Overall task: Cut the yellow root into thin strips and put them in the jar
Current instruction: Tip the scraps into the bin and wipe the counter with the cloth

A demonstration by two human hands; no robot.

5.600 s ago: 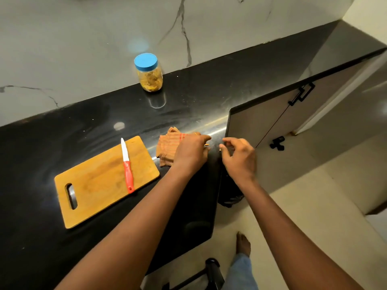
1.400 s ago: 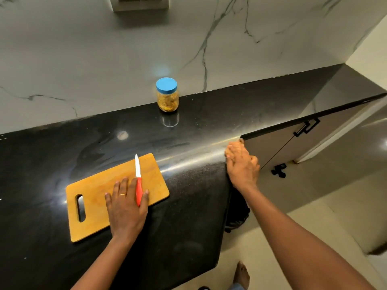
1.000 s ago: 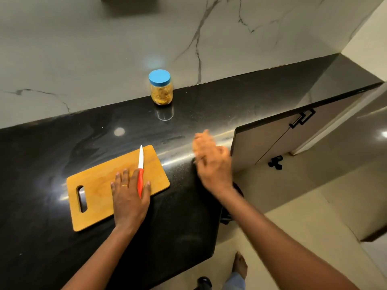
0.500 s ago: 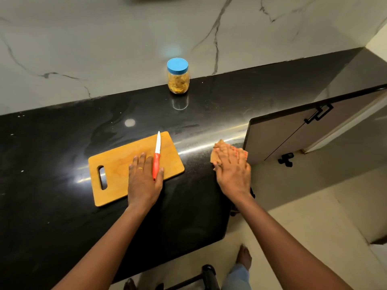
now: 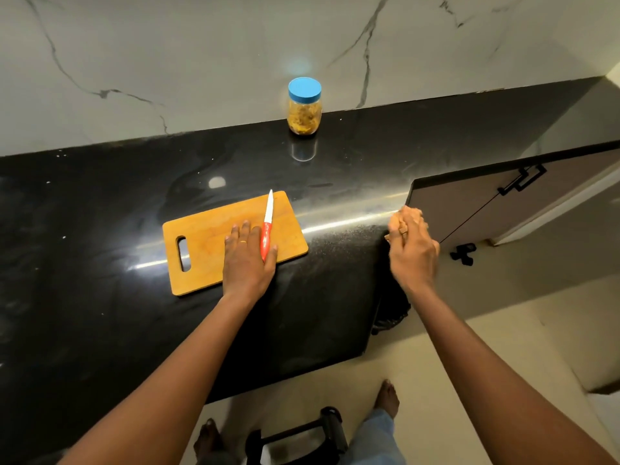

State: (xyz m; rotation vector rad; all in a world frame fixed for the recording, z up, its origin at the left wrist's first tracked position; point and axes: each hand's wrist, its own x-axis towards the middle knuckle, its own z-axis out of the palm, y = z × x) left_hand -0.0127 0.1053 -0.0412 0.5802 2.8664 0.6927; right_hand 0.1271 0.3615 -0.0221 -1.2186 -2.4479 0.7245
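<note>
A clear jar (image 5: 304, 109) with a blue lid, holding yellow strips, stands at the back of the black countertop (image 5: 100, 213) against the wall. A wooden cutting board (image 5: 208, 236) lies in the middle with a red-handled knife (image 5: 268, 216) on it, blade pointing away. My left hand (image 5: 246, 260) rests flat on the board, the knife handle lying between its thumb and first finger. My right hand (image 5: 414, 253) grips an orange cloth (image 5: 407, 214) at the counter's right edge. I see no whole yellow root.
A beige cabinet door (image 5: 469, 203) with black handles stands just right of the counter corner. A black bin (image 5: 391, 317) sits under the counter edge. A black object (image 5: 302, 437) and my feet are on the tiled floor below.
My right hand, flat on the cloth half a second ago, has curled round it and lifted slightly at the counter edge. My left hand stays on the board by the knife.
</note>
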